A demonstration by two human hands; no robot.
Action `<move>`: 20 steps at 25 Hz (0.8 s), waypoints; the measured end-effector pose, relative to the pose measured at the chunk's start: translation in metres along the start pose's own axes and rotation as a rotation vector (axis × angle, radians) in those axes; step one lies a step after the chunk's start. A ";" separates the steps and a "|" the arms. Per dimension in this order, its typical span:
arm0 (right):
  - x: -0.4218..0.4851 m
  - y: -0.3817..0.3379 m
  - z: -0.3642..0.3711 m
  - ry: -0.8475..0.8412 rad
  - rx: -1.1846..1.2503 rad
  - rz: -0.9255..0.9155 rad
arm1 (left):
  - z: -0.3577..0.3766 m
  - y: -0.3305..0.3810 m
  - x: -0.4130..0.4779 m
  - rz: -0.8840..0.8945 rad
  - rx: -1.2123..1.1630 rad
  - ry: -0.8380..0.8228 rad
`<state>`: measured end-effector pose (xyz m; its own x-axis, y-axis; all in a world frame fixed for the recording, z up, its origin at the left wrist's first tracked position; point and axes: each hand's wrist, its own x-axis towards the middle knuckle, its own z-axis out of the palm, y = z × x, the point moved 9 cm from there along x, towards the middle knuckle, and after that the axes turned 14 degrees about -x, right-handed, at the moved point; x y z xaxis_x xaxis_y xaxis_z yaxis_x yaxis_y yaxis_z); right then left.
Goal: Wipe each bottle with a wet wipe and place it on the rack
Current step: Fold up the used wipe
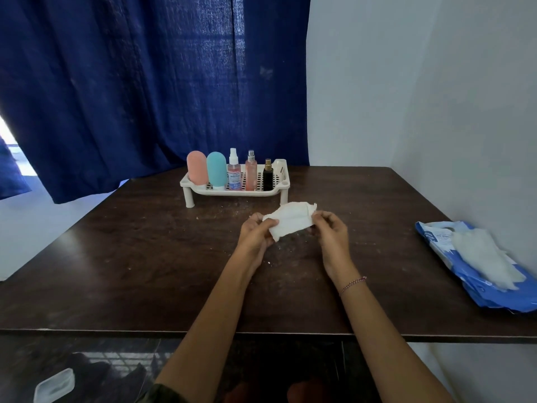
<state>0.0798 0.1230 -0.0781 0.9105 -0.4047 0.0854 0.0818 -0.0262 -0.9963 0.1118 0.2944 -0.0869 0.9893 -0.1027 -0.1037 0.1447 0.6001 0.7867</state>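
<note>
A white wet wipe (292, 219) is stretched between my two hands above the middle of the dark table. My left hand (255, 233) pinches its left end and my right hand (331, 232) pinches its right end. Behind them a cream rack (280, 181) on short legs holds several bottles upright in a row: a pink one (197, 167), a teal one (216, 169), a clear spray bottle with pink liquid (234, 173), a slim pink spray bottle (251, 173) and a small black bottle (268, 175).
A blue pack of wet wipes (436, 237) lies at the table's right edge with a wipe (485, 258) sticking out. The brown table (130, 257) stands against a blue curtain (130, 91) and a white wall. A clear plastic lid (53, 385) lies on the floor.
</note>
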 end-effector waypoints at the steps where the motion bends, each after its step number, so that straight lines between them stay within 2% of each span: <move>1: 0.000 0.004 0.001 -0.022 0.099 0.056 | 0.000 -0.001 0.000 -0.012 -0.003 0.011; 7: -0.003 0.006 0.002 -0.028 0.255 0.167 | -0.003 -0.005 0.003 -0.040 0.029 0.038; 12: -0.004 0.007 0.007 -0.087 -0.060 0.098 | -0.006 -0.005 0.007 0.008 0.116 0.008; 16: 0.002 0.014 -0.007 0.069 -0.005 0.168 | -0.011 0.006 0.006 0.104 0.220 0.070; 20: -0.002 0.002 -0.025 0.213 -0.189 0.063 | 0.000 0.004 0.002 0.115 0.270 -0.051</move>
<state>0.0677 0.1010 -0.0807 0.8039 -0.5935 0.0392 -0.0675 -0.1565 -0.9854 0.1148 0.2969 -0.0838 0.9957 -0.0903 0.0205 0.0152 0.3776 0.9258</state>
